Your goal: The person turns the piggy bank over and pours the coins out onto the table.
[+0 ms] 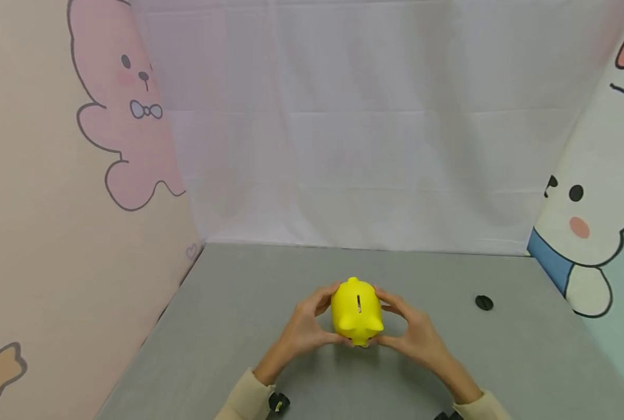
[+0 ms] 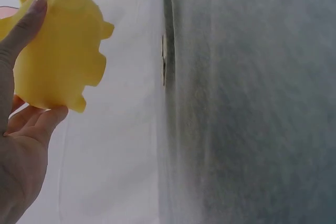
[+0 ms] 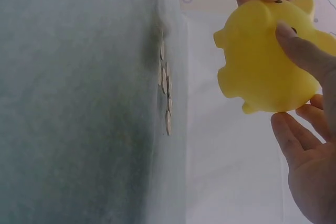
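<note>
A yellow piggy bank (image 1: 350,309) is held up off the grey table, its coin slot facing up in the head view. My left hand (image 1: 308,325) grips its left side, thumb near the snout and fingers at the back. On the opposite side my right hand (image 1: 419,337) holds it in the same way. The wrist views show the bank (image 2: 65,51) from both sides, with stubby legs pointing at the table. Several coins (image 3: 164,81) lie on the table in the right wrist view; in the head view they are hidden, apparently by the bank.
A small black round disc (image 1: 484,302) lies on the right part of the grey table (image 1: 228,326). White cloth (image 1: 354,128) hangs behind the table's far edge. Side walls with a pink bear (image 1: 128,128) and a white rabbit (image 1: 606,233) flank it.
</note>
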